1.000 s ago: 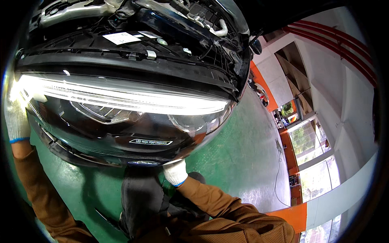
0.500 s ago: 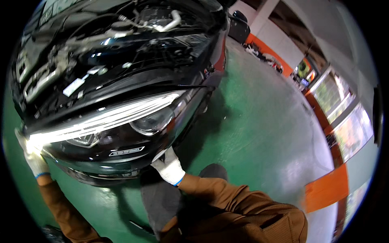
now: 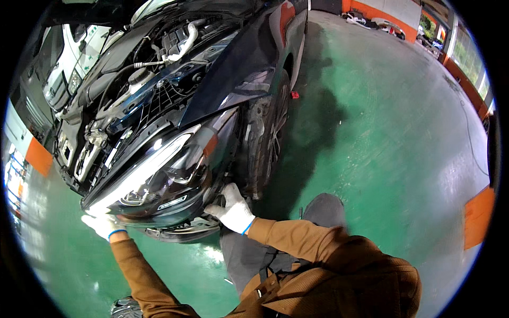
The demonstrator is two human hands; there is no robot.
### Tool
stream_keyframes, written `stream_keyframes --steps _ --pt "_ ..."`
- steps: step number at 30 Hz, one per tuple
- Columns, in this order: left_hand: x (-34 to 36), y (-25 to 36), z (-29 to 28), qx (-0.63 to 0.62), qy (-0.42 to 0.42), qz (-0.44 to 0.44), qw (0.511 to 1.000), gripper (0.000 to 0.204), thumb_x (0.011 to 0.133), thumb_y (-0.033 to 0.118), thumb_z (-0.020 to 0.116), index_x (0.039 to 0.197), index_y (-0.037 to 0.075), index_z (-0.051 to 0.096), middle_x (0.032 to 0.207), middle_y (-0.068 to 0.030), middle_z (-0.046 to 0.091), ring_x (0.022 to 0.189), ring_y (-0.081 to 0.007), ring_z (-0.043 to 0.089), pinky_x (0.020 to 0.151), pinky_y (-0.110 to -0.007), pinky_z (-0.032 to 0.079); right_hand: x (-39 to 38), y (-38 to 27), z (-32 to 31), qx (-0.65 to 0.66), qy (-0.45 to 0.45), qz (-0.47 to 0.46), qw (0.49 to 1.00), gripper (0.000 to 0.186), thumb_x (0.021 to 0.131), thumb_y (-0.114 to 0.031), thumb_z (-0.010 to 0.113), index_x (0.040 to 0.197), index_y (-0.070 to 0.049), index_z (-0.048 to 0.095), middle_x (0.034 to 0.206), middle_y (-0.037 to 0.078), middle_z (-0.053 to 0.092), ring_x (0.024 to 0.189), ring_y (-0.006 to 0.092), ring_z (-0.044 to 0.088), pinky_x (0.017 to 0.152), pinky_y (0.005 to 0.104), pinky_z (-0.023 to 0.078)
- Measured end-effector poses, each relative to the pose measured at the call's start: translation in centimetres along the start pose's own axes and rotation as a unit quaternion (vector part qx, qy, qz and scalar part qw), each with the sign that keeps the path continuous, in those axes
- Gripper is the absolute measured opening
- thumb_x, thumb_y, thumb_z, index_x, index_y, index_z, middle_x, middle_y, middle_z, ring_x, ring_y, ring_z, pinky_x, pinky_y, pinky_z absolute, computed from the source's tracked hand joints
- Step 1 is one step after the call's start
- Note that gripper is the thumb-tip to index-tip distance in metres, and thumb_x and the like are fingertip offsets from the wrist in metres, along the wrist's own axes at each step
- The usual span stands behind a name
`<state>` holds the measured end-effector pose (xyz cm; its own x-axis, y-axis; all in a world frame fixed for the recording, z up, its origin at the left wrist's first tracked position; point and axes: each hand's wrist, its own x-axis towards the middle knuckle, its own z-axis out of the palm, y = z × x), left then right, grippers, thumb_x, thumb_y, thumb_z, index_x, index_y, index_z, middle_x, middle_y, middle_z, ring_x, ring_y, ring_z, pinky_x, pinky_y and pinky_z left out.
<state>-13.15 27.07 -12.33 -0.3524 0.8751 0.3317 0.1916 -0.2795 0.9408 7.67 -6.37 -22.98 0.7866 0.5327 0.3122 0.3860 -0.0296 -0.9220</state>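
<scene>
The black headlight assembly, its white light strip glowing, sits at the car's front corner, below the engine bay. Both hands wear white gloves with blue cuffs. My left hand holds the inner lower end of the headlight, its fingertips partly lost in glare. My right hand grips the outer lower corner, thumb raised along the side and fingers curled at the edge, partly hidden. Just beyond it are the exposed wheel arch liner and the front wheel. A strip of trim shows under the lamp.
My legs are below the lamp on the green floor. A white vehicle stands behind, upper left. Car parts lie along the far wall, and a cable runs along the right.
The view has swung round and up, showing more of the car's side, wheel and engine bay. Both hands remain at the headlight's ends; my right thumb now points up along its side.
</scene>
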Motion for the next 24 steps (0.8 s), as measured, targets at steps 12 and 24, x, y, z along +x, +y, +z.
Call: stream_keyframes --steps 12,24 --pt "-14.2 4.0 -1.8 -0.226 -0.159 -0.129 0.952 0.077 0.103 0.073 0.047 0.159 0.02 0.043 0.15 -0.0031 0.049 0.126 -0.0227 0.053 0.109 -0.043 0.045 0.5 0.3 -1.5 0.022 -0.017 -0.02 0.999 0.065 0.079 -0.037 0.088 0.118 0.006 0.059 0.118 0.026 0.056 0.108 0.0444 0.061 0.093 0.0492 0.053" --pt "-8.4 -0.7 -4.0 -0.097 -0.193 -0.112 0.97 0.077 0.102 0.064 0.041 0.16 0.014 0.037 0.148 -0.0176 0.052 0.124 -0.0342 0.059 0.101 -0.049 0.054 0.2 7.9 -28.0 0.055 -0.218 0.058 0.973 0.041 0.099 -0.025 0.074 0.135 -0.005 0.068 0.119 0.009 0.075 0.094 0.0145 0.071 0.088 0.0323 0.058"
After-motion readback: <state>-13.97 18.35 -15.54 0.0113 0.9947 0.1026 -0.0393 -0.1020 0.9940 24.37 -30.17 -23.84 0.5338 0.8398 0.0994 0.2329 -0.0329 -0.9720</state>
